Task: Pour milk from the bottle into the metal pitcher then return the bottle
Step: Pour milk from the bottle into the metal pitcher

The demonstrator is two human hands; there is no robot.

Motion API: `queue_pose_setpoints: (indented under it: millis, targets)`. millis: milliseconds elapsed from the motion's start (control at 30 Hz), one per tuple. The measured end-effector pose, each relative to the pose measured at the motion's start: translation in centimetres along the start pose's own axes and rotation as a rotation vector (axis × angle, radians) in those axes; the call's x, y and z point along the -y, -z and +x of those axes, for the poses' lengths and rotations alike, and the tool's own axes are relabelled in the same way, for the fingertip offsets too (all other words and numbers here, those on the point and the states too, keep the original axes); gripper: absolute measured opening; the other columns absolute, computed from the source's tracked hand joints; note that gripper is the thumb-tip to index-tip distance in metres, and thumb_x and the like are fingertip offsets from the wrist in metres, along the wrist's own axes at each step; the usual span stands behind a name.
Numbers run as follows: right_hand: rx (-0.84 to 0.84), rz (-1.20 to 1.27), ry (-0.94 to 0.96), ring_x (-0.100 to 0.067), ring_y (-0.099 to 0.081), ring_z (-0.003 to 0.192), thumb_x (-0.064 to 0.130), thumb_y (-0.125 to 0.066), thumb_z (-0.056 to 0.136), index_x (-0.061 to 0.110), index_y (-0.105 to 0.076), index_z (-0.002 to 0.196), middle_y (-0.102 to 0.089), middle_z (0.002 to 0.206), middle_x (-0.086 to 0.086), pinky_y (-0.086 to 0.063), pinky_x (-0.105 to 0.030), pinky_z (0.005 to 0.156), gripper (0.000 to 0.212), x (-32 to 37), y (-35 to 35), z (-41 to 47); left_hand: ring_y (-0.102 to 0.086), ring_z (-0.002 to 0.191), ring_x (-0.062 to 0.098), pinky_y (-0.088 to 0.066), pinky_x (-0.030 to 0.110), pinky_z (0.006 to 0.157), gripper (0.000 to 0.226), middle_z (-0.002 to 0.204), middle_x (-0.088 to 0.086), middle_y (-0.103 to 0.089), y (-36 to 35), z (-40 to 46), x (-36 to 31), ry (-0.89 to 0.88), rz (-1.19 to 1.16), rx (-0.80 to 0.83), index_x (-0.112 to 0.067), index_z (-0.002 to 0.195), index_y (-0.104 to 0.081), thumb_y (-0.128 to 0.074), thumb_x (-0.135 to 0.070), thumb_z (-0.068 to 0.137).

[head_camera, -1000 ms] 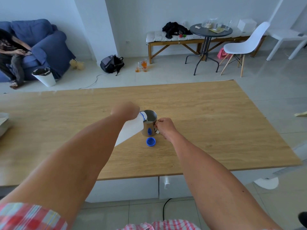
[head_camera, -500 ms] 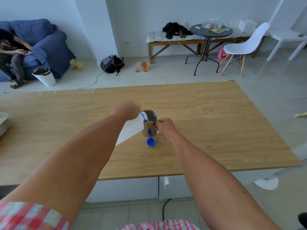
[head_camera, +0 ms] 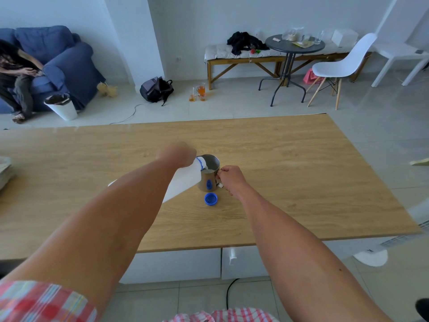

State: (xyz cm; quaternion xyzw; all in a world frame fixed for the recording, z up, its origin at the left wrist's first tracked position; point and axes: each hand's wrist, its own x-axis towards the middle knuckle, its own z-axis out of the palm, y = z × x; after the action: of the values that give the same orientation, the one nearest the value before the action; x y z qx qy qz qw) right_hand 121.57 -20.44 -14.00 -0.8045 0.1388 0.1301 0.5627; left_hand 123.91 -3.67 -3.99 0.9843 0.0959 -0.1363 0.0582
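Tipping the bottle [head_camera: 183, 181] near the table's [head_camera: 301, 182] middle, we kept our left hand [head_camera: 176, 154] clamped on its light, squeezable body, our right hand [head_camera: 229, 176] closed on the rigid, slick metal pitcher's [head_camera: 209, 174] handle.

Milk [head_camera: 210, 170] level in pitcher [head_camera: 209, 174] slightly higher.

A home living room: blue sofa [head_camera: 65, 63], cushioned bench [head_camera: 232, 55], backpack [head_camera: 156, 89] on floor.
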Motion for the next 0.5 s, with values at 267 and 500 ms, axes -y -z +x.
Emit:
queue_pose_setpoints:
  millis: [267,500]
  targets:
    - [0.001,0.001,-0.001,-0.012,-0.035,0.048,0.007,-0.047,0.1,0.01,-0.06,0.084,-0.057,0.079,-0.011,-0.022,-0.012,0.029,0.021,-0.04,0.02,0.16,-0.059,0.099,0.03,-0.042,0.038,0.081,0.038,0.109,0.01,-0.062,-0.03,0.06,0.08,-0.006,0.008,-0.003,-0.013,0.123,-0.061,-0.039,-0.035,0.101]
    - [-0.005,-0.017,0.016,-0.012,-0.033,0.047,0.006,-0.047,0.099,0.011,-0.062,0.084,-0.053,0.078,-0.011,-0.02,-0.011,0.029,0.021,-0.22,-0.03,0.3,-0.059,0.098,0.03,-0.043,0.037,0.08,0.038,0.108,0.009,-0.061,-0.03,0.13,0.0,-0.013,0.01,-0.007,-0.014,0.123,-0.061,-0.039,-0.036,0.101]
